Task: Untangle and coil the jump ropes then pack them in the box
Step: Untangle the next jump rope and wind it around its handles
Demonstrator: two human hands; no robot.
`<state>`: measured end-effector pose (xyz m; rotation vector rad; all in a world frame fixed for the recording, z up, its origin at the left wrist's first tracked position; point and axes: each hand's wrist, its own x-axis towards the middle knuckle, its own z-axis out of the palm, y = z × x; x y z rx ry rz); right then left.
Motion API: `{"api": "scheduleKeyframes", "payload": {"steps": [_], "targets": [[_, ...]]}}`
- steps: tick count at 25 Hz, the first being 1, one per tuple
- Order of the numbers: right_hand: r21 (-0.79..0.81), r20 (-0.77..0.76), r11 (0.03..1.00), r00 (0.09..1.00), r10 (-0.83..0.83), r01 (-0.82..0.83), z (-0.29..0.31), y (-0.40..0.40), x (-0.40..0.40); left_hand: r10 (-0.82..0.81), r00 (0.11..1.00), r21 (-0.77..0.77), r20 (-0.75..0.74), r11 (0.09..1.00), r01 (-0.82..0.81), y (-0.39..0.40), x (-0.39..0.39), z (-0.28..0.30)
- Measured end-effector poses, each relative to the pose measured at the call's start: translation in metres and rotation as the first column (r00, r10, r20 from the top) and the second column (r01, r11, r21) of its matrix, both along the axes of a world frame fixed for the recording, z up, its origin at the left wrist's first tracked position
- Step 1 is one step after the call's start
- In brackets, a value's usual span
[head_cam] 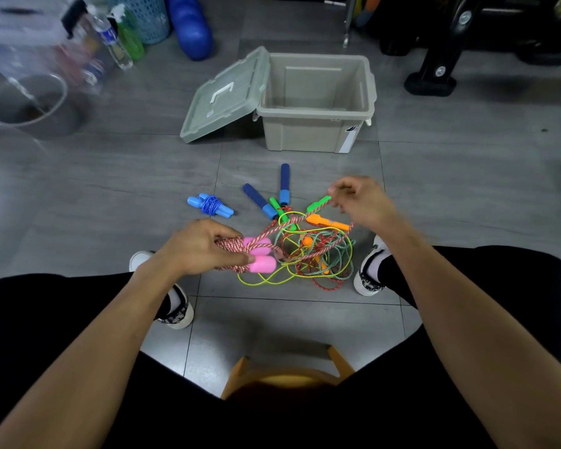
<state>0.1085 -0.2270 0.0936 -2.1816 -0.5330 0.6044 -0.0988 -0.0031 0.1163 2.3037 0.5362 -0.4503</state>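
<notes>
- Two hands work mid-frame: left hand [204,246] grips the coiled red-white rope [232,247] by its pink handles [261,256]; right hand [358,200] pinches its free strand.
- Rope looks light and limp; holding near the handles seems best.
- Box [318,124] sits open above the tangle [314,254].

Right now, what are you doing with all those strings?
A person is sorting jump ropes. The left hand grips a coiled red-and-white rope with pink handles; the right hand pinches the same rope, pulling it from the tangled pile. One blue rope lies coiled on the floor. The box stands open, nothing inside.
</notes>
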Motion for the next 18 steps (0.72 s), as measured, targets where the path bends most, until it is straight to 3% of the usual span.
{"api": "scheduleKeyframes", "payload": {"steps": [1, 3, 5, 7, 11, 14, 18], "targets": [[-0.143, 0.083, 0.986, 0.992, 0.097, -0.084, -0.005, -0.001, -0.004, -0.017, 1.000, -0.020, 0.009, 1.000, 0.017, -0.002, 0.000, 0.003], [-0.282, 0.060, 0.930, 0.963, 0.264, -0.237, -0.013, 0.001, -0.014, -0.056, 0.998, 0.074, -0.023, 0.996, 0.058, -0.002, 0.000, 0.011], [-0.217, -0.043, 0.912, 0.936, 0.348, -0.349, -0.014, 0.011, -0.029, -0.119, 0.989, 0.295, -0.085, 0.945, 0.140, -0.001, 0.000, 0.018], [-0.122, -0.125, 0.890, 0.896, 0.426, -0.440, -0.013, 0.021, -0.044, -0.167, 0.979, 0.396, -0.121, 0.896, 0.201, -0.003, 0.001, 0.023], [-0.006, -0.202, 0.807, 0.791, 0.577, -0.590, -0.006, 0.035, -0.069, -0.226, 0.966, 0.392, -0.122, 0.884, 0.256, -0.007, 0.002, 0.033], [0.009, -0.172, 0.763, 0.751, 0.637, -0.646, -0.007, 0.040, -0.074, -0.256, 0.957, 0.409, -0.140, 0.865, 0.291, -0.004, 0.003, 0.040], [0.073, -0.145, 0.856, 0.843, 0.518, -0.513, 0.003, 0.036, -0.063, -0.241, 0.953, 0.445, -0.184, 0.844, 0.299, 0.005, 0.004, 0.032]]}}
